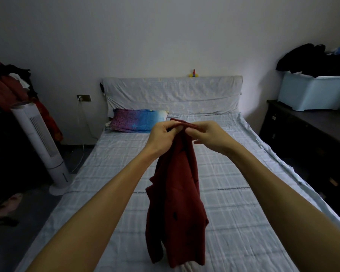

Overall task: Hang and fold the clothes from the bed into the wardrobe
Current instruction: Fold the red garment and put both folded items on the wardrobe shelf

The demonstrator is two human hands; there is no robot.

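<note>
far left: heap of clothes (6, 85), dark and red, piled above a white tower fan (45, 150); leave both alone for this step. left of centre: patterned pillow (137, 122) at the head of the bed, well behind your work. centre: left grip (161, 134), fingers curled, pinching the top edge of the dark red garment (177, 203). the garment hangs bunched and twisted from that edge, above the bed; whether its lower end touches the sheet cannot be told, nor which part is collar or shoulder. just right: right grip (206, 134), thumb and fingertips closed on the same top edge, close beside the left. right: bed (253, 173), checked sheet, the likely place to lay the cloth flat. far right: pale storage bin (312, 93) heaped with dark clothes, on a dark dresser (302, 138). wardrobe: not in view. advice, as judgement: walk your grips apart along the edge until each finds a shoulder, pinch firmly, let the weight untwist the cloth, then choose hanger or fold.
</note>
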